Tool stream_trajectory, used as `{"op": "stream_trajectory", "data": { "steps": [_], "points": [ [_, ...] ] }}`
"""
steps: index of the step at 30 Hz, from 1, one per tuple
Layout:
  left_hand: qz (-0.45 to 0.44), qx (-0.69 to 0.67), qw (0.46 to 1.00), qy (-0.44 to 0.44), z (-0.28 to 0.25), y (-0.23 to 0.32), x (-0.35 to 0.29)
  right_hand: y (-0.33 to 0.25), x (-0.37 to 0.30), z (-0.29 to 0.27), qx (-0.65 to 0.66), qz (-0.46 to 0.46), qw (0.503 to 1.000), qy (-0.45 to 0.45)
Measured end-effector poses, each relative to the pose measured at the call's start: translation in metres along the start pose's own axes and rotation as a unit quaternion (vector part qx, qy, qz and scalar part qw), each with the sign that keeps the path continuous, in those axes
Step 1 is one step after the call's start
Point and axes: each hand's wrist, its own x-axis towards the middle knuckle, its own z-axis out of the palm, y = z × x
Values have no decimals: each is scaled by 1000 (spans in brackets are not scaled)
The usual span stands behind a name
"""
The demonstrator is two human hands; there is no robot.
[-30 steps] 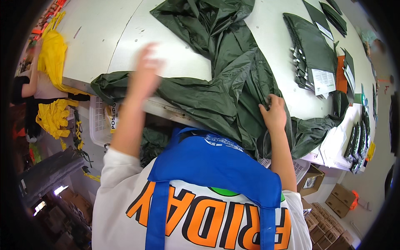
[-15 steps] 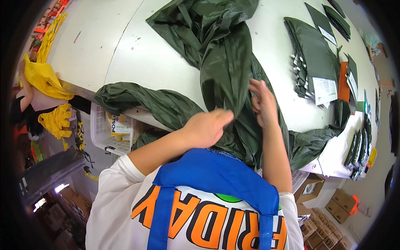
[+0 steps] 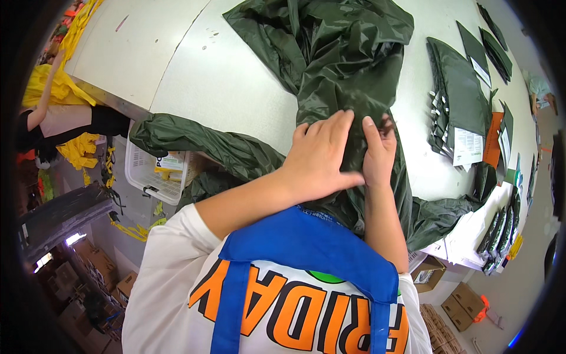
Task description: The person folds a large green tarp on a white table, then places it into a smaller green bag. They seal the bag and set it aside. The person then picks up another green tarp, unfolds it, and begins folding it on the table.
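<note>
A dark green rain jacket (image 3: 354, 65) of thin, shiny cloth lies bunched across the white table and hangs over its near edge. One long sleeve-like part (image 3: 206, 138) stretches to the left, another (image 3: 439, 215) to the right. My left hand (image 3: 318, 153) lies palm down on the jacket's middle, fingers extended and thumb pointing right. Just right of it, my right hand (image 3: 379, 154) is turned on its side against the cloth, thumb up and apart from half-bent fingers. Those fingertips are blurred, and no cloth shows pinched between them.
Folded dark green garments with white labels (image 3: 460, 88) lie on the right of the table (image 3: 236, 71). An orange piece (image 3: 493, 138) stands among them. Below the left edge is a white plastic basket (image 3: 138, 165). At far left another person's arm (image 3: 44, 100) reaches over yellow cloth (image 3: 53, 85).
My left hand has moved up and right and flattened onto the jacket. My right hand has turned, its thumb now upright. The jacket's middle is spread wider to the right.
</note>
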Motion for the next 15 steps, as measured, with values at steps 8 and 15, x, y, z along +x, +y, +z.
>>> {"op": "stream_trajectory", "data": {
  "steps": [8, 15],
  "points": [
    [-254, -741, 618, -66, -41, -92, -5, 12, 36, 1, 79, 168, 983, -19],
    [-267, -785, 558, -15, -47, -97, -39, 16, 49, 31, 75, 184, 980, 0]
  ]
}}
